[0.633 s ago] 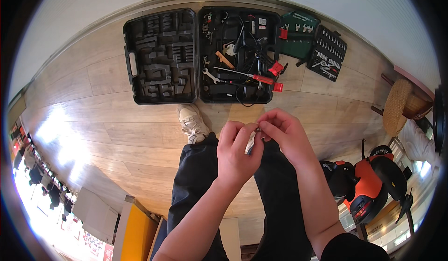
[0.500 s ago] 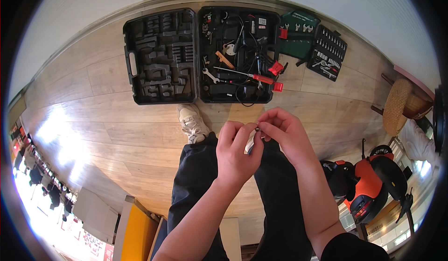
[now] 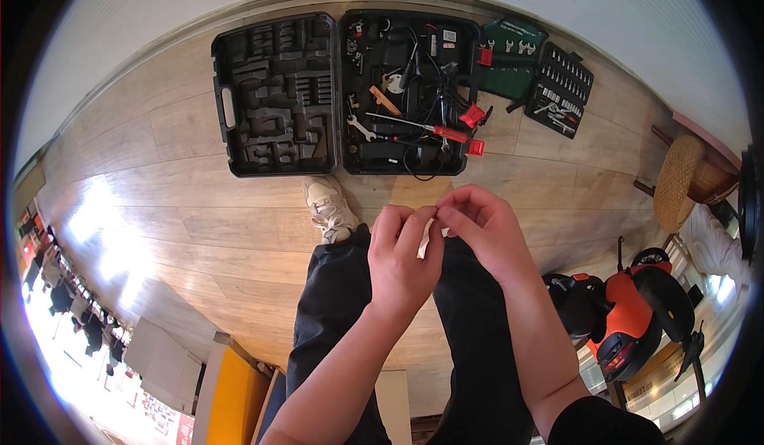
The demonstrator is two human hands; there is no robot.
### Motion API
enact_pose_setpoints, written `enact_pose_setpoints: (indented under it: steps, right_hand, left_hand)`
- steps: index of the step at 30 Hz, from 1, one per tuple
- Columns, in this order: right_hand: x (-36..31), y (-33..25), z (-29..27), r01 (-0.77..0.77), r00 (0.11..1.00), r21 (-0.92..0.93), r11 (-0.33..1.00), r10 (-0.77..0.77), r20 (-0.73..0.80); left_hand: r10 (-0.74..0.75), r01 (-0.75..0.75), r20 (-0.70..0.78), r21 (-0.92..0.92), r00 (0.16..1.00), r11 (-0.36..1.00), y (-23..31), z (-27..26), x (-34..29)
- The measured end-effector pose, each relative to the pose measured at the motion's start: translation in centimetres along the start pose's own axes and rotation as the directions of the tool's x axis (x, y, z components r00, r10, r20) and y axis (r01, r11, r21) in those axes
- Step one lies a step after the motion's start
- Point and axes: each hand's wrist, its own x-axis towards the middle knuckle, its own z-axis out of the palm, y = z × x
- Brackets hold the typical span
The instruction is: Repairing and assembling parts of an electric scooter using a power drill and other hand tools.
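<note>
Fingers (image 3: 414, 226) of both hands were pinched together on a small pale object (image 3: 427, 242), held between the two hands; too small to tell what it was. Left hand (image 3: 402, 258) had thumb and forefinger closed on its left side, back of the hand toward the camera. Right hand (image 3: 485, 234) had its fingertips curled in, closed on the same piece from the right. The two hands were touching at the fingertips, above the person's dark trousers (image 3: 350, 302).

One pale shoe (image 3: 329, 206) stood on the wood floor (image 3: 175, 198), just beside the near edge of an open black tool case (image 3: 274, 95). Left half of the case was empty moulded foam. Right half held loose tools: a spanner (image 3: 360, 129), a red-handled screwdriver (image 3: 434, 130), and tangled dark cables.

Right of the case, touching or nearly so, lay a green wrench holder (image 3: 509, 59) and a black socket set (image 3: 561, 87), both open.

Farther right: a round woven stool (image 3: 680, 182). Low right, near the right forearm, stood an orange-and-black machine (image 3: 629, 318). Low left, a yellow box (image 3: 235, 393).
</note>
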Motion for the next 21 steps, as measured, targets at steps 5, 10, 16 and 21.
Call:
enact_pose_setpoints:
  steps: [5,10,16,21]
  right_hand:
    - [-0.2,0.1,0.5,0.122,0.992,-0.179,0.976,-0.126,-0.012]
    - [-0.3,-0.2,-0.5,0.006,0.999,-0.084,0.996,-0.008,-0.031]
    - [-0.4,-0.1,0.0,-0.005,0.999,0.019,1.000,0.006,-0.042]
    - [-0.6,-1.0,-0.5,-0.022,1.000,-0.024,0.999,0.022,-0.002]
  left_hand:
    - [0.000,0.000,-0.019,-0.030,1.000,1.000,-0.1,-0.2,0.0]
    - [-0.146,0.152,0.047,-0.153,0.988,0.976,0.3,-0.3,0.4]
    - [-0.205,0.217,0.076,-0.260,0.976,0.941,0.4,-0.4,0.4]
    - [-0.270,0.279,0.070,-0.312,0.960,0.908,0.3,-0.4,0.3]
